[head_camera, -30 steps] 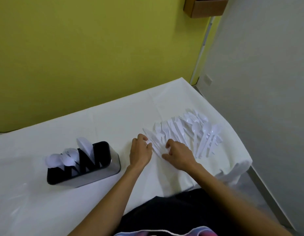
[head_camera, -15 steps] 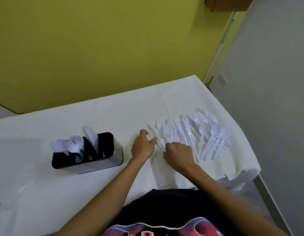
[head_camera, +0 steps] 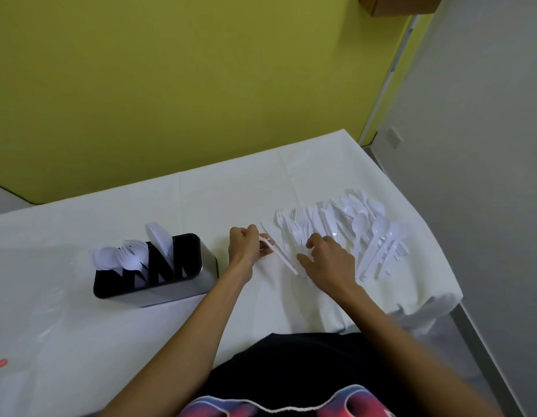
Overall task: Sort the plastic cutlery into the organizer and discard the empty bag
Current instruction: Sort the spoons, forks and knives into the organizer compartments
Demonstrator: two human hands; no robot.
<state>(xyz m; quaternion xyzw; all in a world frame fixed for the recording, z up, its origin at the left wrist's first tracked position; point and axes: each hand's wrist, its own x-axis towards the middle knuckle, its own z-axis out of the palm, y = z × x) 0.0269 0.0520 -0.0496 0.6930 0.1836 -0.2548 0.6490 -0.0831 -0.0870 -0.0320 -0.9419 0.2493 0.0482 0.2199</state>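
A black and steel organizer (head_camera: 173,284) stands on the white table (head_camera: 140,206), with white spoons, forks and a knife sticking out of its left slots. A spread of white plastic cutlery (head_camera: 351,230) lies to the right: forks, knives, spoons. My left hand (head_camera: 244,246) pinches a white plastic knife (head_camera: 279,251) at the left edge of the spread. My right hand (head_camera: 327,260) rests with fingers apart on the forks beside it. A clear plastic bag (head_camera: 23,350) lies flat at the near left.
The yellow wall runs behind the table. The table's right edge (head_camera: 435,236) drops off to a grey floor, and the tablecloth bunches at the near right corner (head_camera: 426,311). A brown box (head_camera: 396,4) hangs on the wall at the top right.
My left hand has closed on a knife and drawn it slightly out of the row. My right hand shifted right onto the forks. The view has turned a little left.
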